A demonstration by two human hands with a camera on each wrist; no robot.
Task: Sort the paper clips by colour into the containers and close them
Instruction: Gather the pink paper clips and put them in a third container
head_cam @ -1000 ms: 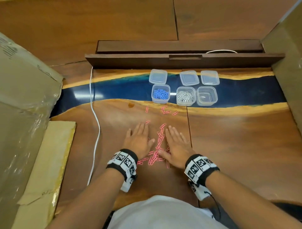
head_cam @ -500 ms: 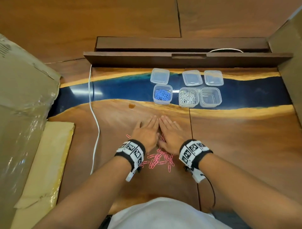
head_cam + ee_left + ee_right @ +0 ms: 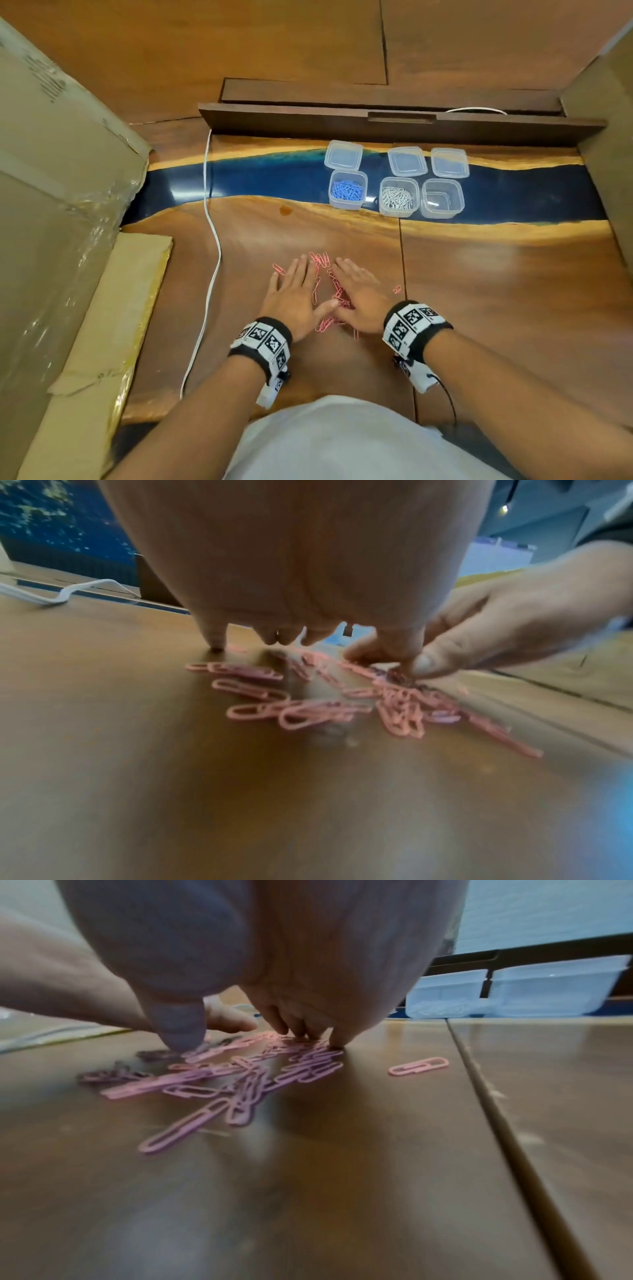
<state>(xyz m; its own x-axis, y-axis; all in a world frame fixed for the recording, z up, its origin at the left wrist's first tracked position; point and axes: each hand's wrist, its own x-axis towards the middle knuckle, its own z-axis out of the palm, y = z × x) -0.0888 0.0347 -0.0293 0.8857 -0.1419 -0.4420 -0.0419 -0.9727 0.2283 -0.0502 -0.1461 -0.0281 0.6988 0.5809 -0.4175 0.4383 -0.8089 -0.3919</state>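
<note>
Pink paper clips (image 3: 334,296) lie in a loose heap on the wooden table (image 3: 496,308), between my two hands. My left hand (image 3: 294,294) lies flat, fingers straight, on the heap's left side. My right hand (image 3: 359,294) lies flat on its right side, and the two thumbs meet over the clips. The heap spreads out under the palm in the left wrist view (image 3: 325,704) and in the right wrist view (image 3: 246,1074). One stray clip (image 3: 396,289) lies to the right of my right hand, seen too in the right wrist view (image 3: 418,1066). Three open clear containers stand beyond: one with blue clips (image 3: 347,189), one with white clips (image 3: 398,197), one empty (image 3: 442,198).
Three clear lids (image 3: 409,161) lie behind the containers. A white cable (image 3: 212,240) runs down the table's left side. Cardboard boxes (image 3: 51,205) stand at the left and a cardboard wall (image 3: 606,102) at the right. A dark wooden ledge (image 3: 376,123) borders the back.
My hands swept together over the pink clips and then parted a little. The scattered clips are gathered into a tighter heap between the palms.
</note>
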